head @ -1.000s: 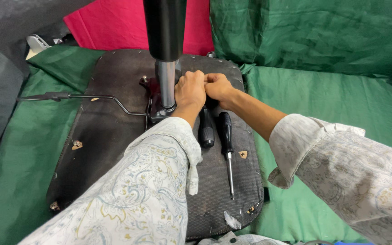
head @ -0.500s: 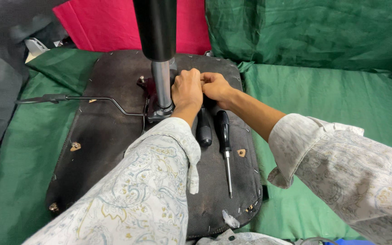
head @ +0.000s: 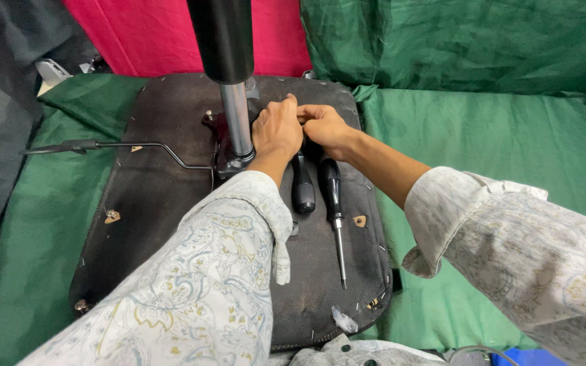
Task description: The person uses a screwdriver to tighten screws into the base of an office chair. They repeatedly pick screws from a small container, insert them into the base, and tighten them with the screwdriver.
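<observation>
Green cloth covered the work surface [head: 510,135], with a red sheet [head: 137,34] at the far side. On it lay an upturned chair seat base [head: 144,224], black, its gas-lift column [head: 235,115] rising from the mechanism plate [head: 222,152]. Left hand [head: 277,129] was curled tight beside the column; right hand [head: 325,129] pressed against it, fingers bunched. Whether either gripped a part, I couldn't tell. Two black-handled screwdrivers [head: 334,203] lay just near of the hands, and a thin lever rod [head: 130,146] ran off left. Risk, as I judged it: a knuckle could slip into the column, or a sleeve could roll a screwdriver away. No packages, labels or signs showed.
</observation>
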